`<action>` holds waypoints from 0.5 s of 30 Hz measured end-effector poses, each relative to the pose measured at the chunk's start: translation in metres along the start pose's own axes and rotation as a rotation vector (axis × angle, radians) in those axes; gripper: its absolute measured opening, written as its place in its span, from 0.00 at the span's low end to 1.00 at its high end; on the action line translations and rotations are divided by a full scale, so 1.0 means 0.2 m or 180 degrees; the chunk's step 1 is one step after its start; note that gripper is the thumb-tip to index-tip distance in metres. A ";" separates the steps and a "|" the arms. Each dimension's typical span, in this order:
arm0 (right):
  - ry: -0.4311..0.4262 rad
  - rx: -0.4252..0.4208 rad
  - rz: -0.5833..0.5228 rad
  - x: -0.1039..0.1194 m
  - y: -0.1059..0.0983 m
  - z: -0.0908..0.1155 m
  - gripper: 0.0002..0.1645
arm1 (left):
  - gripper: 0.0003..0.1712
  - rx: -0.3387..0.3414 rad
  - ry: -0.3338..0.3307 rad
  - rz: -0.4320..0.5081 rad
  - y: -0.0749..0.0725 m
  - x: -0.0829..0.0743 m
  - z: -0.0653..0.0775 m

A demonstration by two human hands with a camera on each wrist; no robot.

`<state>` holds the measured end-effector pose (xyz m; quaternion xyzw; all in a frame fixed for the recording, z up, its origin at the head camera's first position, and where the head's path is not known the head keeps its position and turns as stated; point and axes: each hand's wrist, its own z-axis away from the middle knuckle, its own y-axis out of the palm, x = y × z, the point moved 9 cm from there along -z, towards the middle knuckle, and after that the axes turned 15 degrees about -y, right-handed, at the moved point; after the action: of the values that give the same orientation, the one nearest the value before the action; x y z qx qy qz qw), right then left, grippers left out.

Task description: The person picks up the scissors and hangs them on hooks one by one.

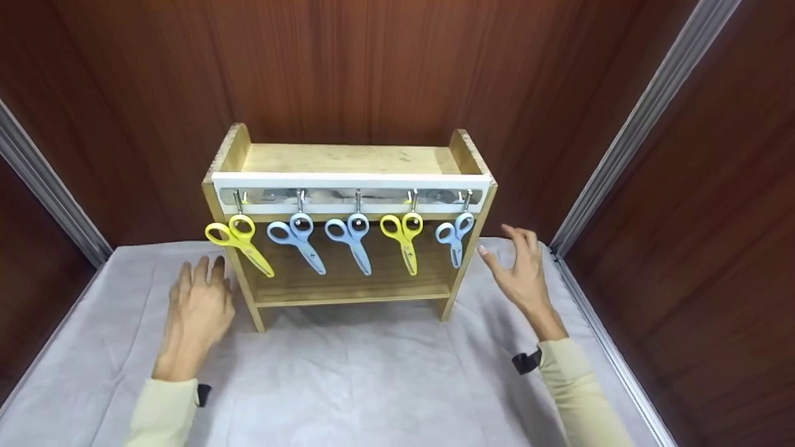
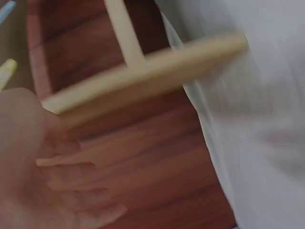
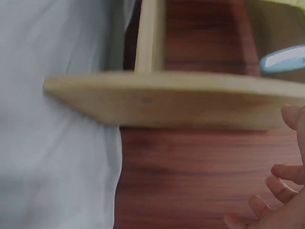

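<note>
A wooden rack [image 1: 353, 299] stands on the cloth, a white hook rail [image 1: 348, 180] along its upper front. From the hooks hang two yellow pairs of scissors [image 1: 408, 245] and three blue pairs of scissors [image 1: 353, 241], blades down. Left of the rack is my left hand [image 1: 200, 304], back up, fingers pointing forward near the leftmost yellow pair. My right hand [image 1: 522, 273] is beside the rack's right side, thumb and fingers spread apart, nearest the rightmost blue pair. Both hands hold nothing. In the wrist views, the rack's side panels [image 3: 190, 102] lie alongside the fingers.
Pale grey cloth [image 1: 348, 385] covers the table. Brown wood-grain panels [image 1: 348, 68] rise behind and on both sides, joined by metal corner posts [image 1: 646, 124]. The rack has a top shelf [image 1: 348, 159] with raised ends. A black band [image 1: 526, 362] is on the right wrist.
</note>
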<state>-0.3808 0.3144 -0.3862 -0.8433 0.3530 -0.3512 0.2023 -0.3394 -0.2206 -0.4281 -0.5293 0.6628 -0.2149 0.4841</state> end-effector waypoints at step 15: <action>0.0052 0.0823 0.0540 -0.24 0.07 -0.07 0.66 | 0.47 0.0449 0.0021 -0.0547 0.05 0.22 -0.15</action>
<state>-0.4219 0.3385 -0.4064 -0.7745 0.3765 -0.3823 0.3352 -0.3690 -0.2636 -0.4408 -0.5481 0.5998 -0.3035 0.4977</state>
